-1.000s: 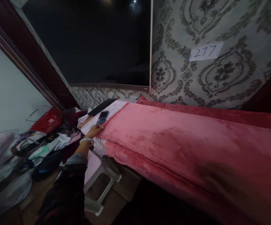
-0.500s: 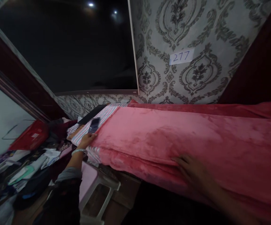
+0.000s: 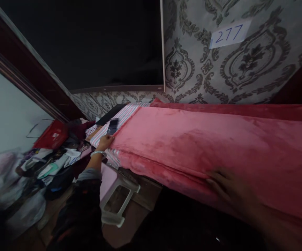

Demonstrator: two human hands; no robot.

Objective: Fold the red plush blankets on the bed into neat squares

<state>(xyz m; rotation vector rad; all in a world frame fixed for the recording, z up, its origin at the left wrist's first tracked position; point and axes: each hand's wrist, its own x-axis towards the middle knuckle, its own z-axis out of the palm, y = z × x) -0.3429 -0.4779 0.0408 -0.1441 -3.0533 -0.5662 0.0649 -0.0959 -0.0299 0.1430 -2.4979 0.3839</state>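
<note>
Blanket (image 3: 177, 136) has L hand (image 3: 105, 143) @ corner, R hand (image 3: 228, 184) @ edge.

Pretty sure it's somebody's home, a lived-in room. Up past the grip of the left hand (image 3: 105, 142) there's a big dark TV (image 3: 93, 45), with ornate patterned wallpaper (image 3: 181, 69) around it. Left of that grip, heaped clothes (image 3: 68, 157) and a red basket (image 3: 52, 135); just below, a plastic stool (image 3: 108, 177). The grip's on a plush pink blanket (image 3: 164, 132).

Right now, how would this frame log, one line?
left hand: at blanket, left edge; right hand: at blanket, near edge; phone: on striped cloth
</note>
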